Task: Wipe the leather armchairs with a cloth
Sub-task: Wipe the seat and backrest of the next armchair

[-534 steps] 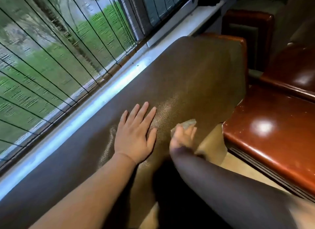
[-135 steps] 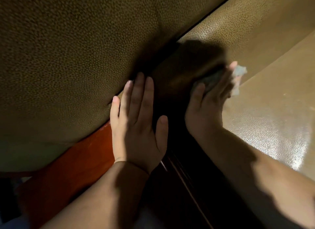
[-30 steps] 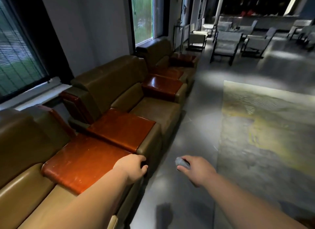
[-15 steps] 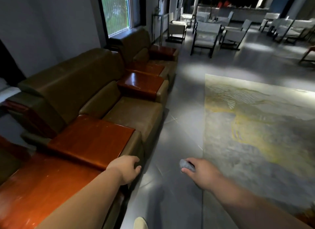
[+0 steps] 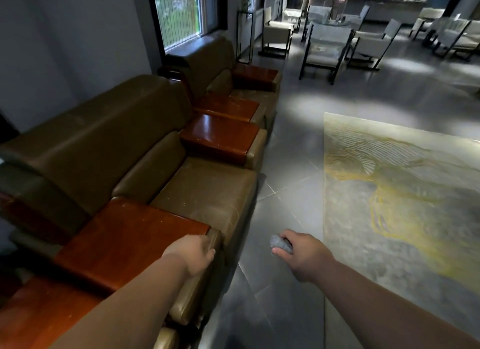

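Note:
A row of brown leather armchairs runs along the left wall. The nearest armchair (image 5: pixel 202 192) has a dusty seat and a glossy red-brown wooden armrest (image 5: pixel 124 234) on its near side. A second armchair (image 5: pixel 215 60) stands further back under the window. My right hand (image 5: pixel 298 252) grips a small grey cloth (image 5: pixel 279 243), bunched in its fingers, above the floor in front of the nearest chair. My left hand (image 5: pixel 194 252) hangs over the front corner of the near armrest with its fingers curled downward and holds nothing.
A grey and yellow rug (image 5: pixel 402 205) covers the floor to the right. A strip of grey tiled floor (image 5: pixel 291 167) runs between the chairs and the rug. Pale chairs with dark frames (image 5: pixel 324 47) stand at the far end. A window (image 5: pixel 179 13) is behind the second armchair.
I have stepped forward along the row, so the nearest armchair is closer. Both hands kept their places in view, and the right hand still grips the cloth.

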{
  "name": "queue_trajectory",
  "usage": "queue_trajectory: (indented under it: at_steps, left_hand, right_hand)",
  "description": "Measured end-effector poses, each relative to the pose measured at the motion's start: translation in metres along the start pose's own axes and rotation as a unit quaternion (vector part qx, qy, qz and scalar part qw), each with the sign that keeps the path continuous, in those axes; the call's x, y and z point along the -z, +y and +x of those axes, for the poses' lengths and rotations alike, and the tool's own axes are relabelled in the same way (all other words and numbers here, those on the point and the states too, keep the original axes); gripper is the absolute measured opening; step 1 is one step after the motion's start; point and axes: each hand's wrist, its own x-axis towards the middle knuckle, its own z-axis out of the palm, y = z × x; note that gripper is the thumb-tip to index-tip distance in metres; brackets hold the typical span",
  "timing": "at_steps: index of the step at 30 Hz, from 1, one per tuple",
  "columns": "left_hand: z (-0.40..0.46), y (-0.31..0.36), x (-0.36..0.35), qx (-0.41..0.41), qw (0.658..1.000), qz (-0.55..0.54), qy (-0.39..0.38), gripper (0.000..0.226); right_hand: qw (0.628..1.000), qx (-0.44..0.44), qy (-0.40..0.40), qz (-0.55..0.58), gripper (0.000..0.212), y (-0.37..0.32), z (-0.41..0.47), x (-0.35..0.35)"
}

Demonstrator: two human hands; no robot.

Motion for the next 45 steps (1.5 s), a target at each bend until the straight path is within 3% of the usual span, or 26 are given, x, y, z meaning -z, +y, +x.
queue_trajectory:
  at_steps: [11,20,25,30,36,45]
  left_hand:
    - [0.081,0.012,0.031,0.037,0.998,-0.020,-0.037,0.040]
    - [0.143,0.046,0.040,0.187,0.978,-0.089,0.032,0.047]
    - [0.173,0.086,0.033,0.211,0.968,-0.128,0.038,0.037]
    - [0.191,0.109,0.024,0.239,0.953,-0.180,0.044,0.043]
    - [0.196,0.077,0.026,0.294,0.934,-0.196,0.058,0.040]
    - [0.242,0.031,0.014,0.331,0.926,-0.180,0.008,0.043]
  right_hand:
    - [0.998,0.038,-0.046,0.016,0.037,0.018,0.123,0.015]
    - [0.977,0.151,-0.150,-0.025,0.046,0.043,0.283,0.055]
    - [0.961,0.195,-0.183,-0.065,0.037,0.051,0.356,0.076]
    - [0.943,0.229,-0.218,-0.100,0.030,0.051,0.404,0.070]
    - [0.915,0.287,-0.248,-0.133,0.031,0.013,0.428,0.045]
    - [0.902,0.308,-0.264,-0.149,0.037,0.002,0.483,0.000]
